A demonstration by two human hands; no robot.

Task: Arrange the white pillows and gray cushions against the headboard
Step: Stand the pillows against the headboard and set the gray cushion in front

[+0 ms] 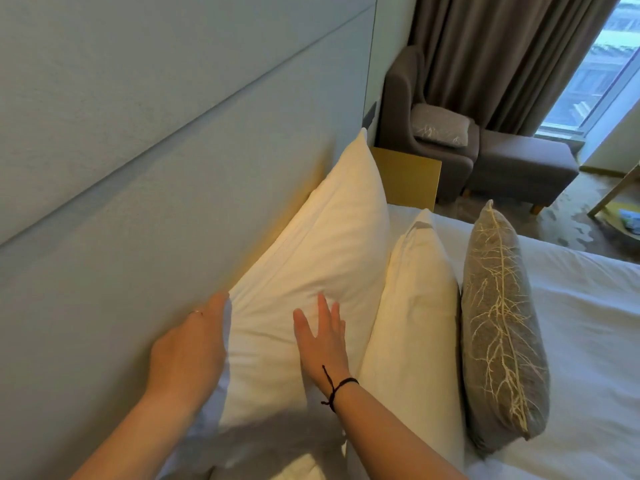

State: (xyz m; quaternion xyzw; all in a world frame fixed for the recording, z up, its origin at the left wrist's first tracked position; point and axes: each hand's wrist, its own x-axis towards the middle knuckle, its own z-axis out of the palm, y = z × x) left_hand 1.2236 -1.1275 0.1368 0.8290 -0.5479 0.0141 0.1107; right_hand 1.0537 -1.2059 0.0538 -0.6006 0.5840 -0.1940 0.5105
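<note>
A large white pillow (322, 244) stands on edge against the pale padded headboard (138, 150). My left hand (188, 344) is pressed between that pillow's left edge and the headboard, fingers hidden behind the fabric. My right hand (322, 337) lies flat and open on the pillow's front face, a black cord around the wrist. A second white pillow (415, 313) leans against the first. A gray cushion (502, 327) with a pale branch pattern stands upright in front of it.
White bed sheet (588, 323) spreads to the right. A yellow bedside table (408, 178) sits beyond the pillows. A gray armchair (415, 140) holds another gray cushion (440, 124), with a footstool (523, 164), brown curtains and a window behind.
</note>
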